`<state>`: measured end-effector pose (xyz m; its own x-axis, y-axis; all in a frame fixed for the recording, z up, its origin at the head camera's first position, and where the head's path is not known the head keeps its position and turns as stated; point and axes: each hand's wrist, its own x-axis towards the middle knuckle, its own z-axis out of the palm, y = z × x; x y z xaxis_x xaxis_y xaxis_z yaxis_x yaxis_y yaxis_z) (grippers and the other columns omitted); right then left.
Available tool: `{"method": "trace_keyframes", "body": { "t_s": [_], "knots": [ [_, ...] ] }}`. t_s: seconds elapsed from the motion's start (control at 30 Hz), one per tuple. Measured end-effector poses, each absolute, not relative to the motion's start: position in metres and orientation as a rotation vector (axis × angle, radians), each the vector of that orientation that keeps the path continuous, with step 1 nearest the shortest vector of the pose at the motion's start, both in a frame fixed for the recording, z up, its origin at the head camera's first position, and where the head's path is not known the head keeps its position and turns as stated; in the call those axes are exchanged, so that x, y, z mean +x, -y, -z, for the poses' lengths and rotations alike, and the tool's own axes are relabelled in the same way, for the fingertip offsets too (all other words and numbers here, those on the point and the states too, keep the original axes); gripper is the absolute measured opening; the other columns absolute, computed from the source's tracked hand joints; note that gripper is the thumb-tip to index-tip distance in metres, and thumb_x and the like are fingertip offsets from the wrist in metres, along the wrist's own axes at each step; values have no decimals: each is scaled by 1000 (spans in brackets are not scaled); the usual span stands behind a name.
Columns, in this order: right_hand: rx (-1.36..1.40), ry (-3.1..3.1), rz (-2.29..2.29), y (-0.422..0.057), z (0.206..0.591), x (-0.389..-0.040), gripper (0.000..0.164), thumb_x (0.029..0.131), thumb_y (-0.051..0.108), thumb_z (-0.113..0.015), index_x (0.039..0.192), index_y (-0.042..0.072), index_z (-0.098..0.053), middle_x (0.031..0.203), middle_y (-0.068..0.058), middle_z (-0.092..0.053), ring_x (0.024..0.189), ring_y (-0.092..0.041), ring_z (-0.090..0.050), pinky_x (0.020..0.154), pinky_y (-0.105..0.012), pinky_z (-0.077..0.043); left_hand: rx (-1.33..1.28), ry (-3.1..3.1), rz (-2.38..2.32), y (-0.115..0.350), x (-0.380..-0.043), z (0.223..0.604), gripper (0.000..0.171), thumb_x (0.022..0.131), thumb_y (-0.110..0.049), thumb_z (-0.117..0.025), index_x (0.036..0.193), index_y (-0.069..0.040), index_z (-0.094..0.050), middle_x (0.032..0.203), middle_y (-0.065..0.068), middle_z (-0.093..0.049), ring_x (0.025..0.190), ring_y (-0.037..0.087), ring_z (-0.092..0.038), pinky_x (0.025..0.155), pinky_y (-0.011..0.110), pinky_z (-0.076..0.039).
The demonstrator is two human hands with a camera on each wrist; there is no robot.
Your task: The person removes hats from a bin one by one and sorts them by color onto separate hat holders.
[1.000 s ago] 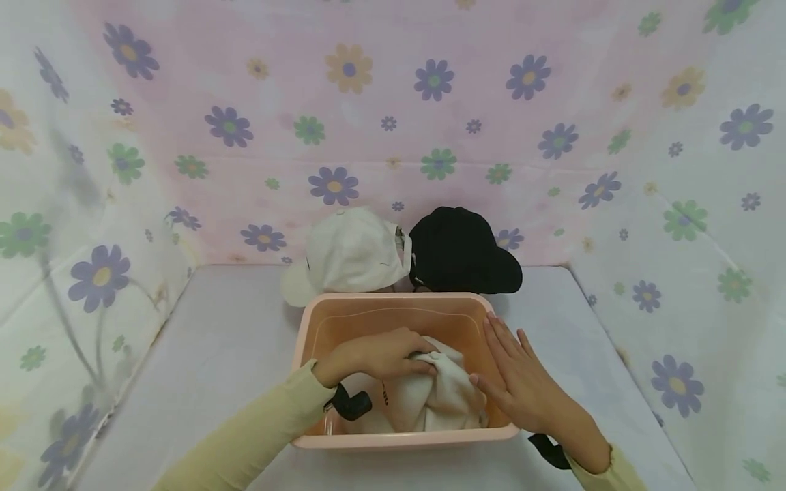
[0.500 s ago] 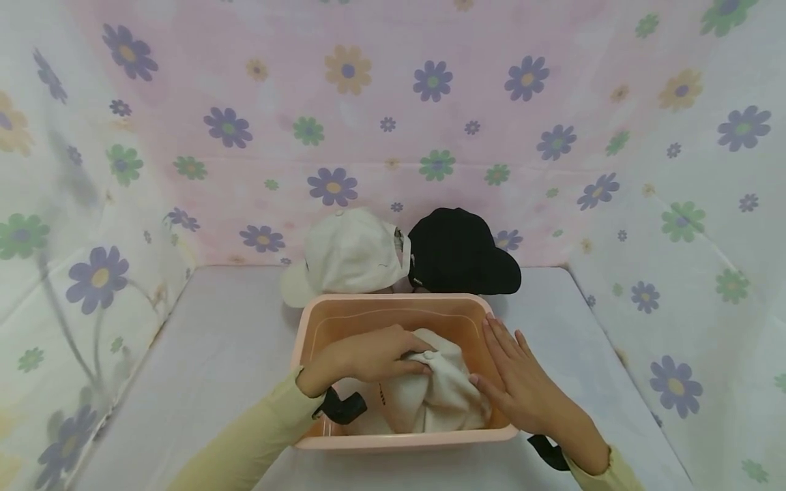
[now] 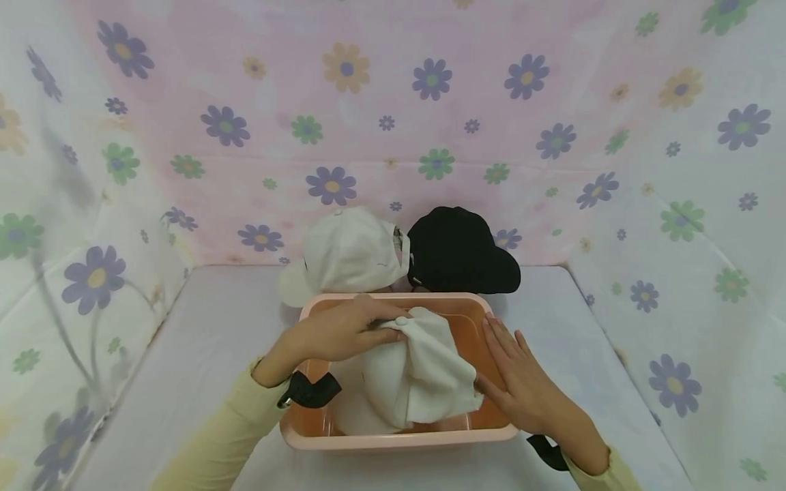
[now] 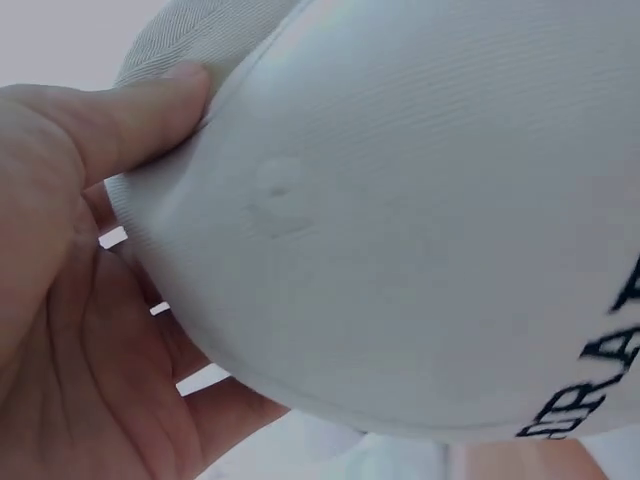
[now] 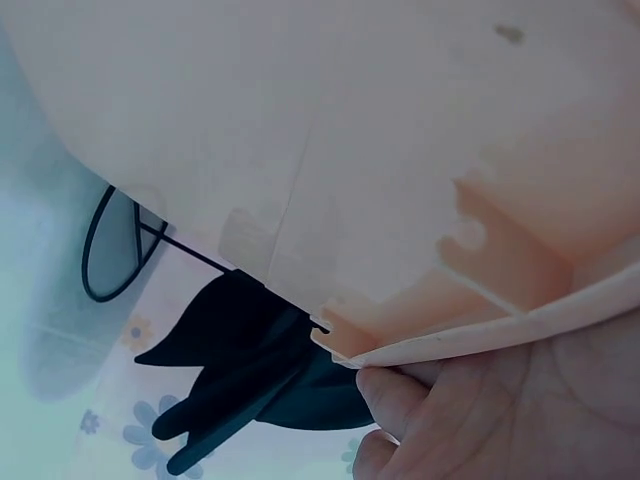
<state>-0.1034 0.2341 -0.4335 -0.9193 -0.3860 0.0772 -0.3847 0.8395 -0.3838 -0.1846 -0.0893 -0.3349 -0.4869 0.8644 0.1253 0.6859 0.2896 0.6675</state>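
My left hand (image 3: 344,327) pinches a cream baseball cap (image 3: 430,368) by the top of its crown, close to the button, and holds it tilted over the peach plastic basin (image 3: 399,442). In the left wrist view, thumb and fingers lie on either side of the fabric, and dark lettering shows on the cap (image 4: 380,240). My right hand (image 3: 531,392) rests on the basin's right rim with fingers straight along it. Its thumb reaches over the inner side, by the cap's edge. In the right wrist view, palm and fingertips meet the basin rim (image 5: 480,335).
Behind the basin, a white cap (image 3: 350,252) and a black cap (image 3: 457,252) stand side by side on the white table (image 3: 233,327). Flower-patterned cloth (image 3: 393,88) surrounds the table on three sides. Black straps (image 3: 312,390) hang at both wrists.
My left hand has lifted the cream cap upward and drawn it left, so more of the basin's inside shows at the right. My right hand has stayed on the rim.
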Motion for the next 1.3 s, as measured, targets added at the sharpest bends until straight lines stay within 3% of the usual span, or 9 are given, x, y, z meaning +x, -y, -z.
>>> {"method": "trace_keyframes", "body": {
  "t_s": [0.23,0.57,0.7,0.87,1.0,1.13,1.3],
  "knots": [
    [-598,-2994,656,-233,434,-104,84,104,47,-52,163,4,-11,172,-11,-5,157,-36,-8,126,-40,13,1395,-2345,-1142,113,-193,298,18,105,-14,-58,117,-17,-71,106,-8,-69,92,10,-59,80,26,-50],
    [-603,-2990,685,-232,434,-102,83,104,43,-54,162,-1,-14,171,-14,-7,157,-38,-8,125,-34,14,1463,-2662,-1223,141,-206,253,19,102,-2,-59,113,-9,-73,102,-1,-71,83,12,-57,72,25,-45],
    [-586,-2986,692,-231,434,-102,83,104,43,-54,162,-1,-13,171,-13,-4,158,-35,-5,126,-40,11,1377,-2816,-1146,148,-219,246,17,102,-4,-59,112,-7,-73,100,3,-72,82,14,-57,74,24,-44],
    [-535,-2974,698,-231,434,-103,85,104,47,-52,163,2,-11,172,-11,-3,158,-35,-4,127,-51,4,1311,-2955,-1074,157,-245,248,23,102,-2,-59,121,-4,-71,110,12,-74,85,18,-62,75,27,-47],
    [-499,-2960,709,-231,434,-103,86,103,51,-51,164,5,-9,172,-9,-2,158,-35,-3,126,-56,2,1269,-3004,-1095,162,-269,258,28,102,1,-56,127,0,-68,113,17,-73,92,25,-66,82,37,-52],
    [-494,-2951,726,-231,434,-103,86,103,51,-51,164,7,-8,172,-9,-1,158,-35,-3,125,-58,1,1221,-2959,-1117,163,-292,275,33,103,1,-54,134,0,-64,123,22,-69,113,34,-66,96,50,-52],
    [-494,-2954,717,-230,435,-102,87,103,52,-50,164,8,-8,172,-9,-1,157,-36,-4,124,-62,-2,1196,-2907,-1100,160,-312,302,37,103,-1,-55,140,-4,-61,133,22,-65,125,38,-60,102,53,-49]
  ]
}}
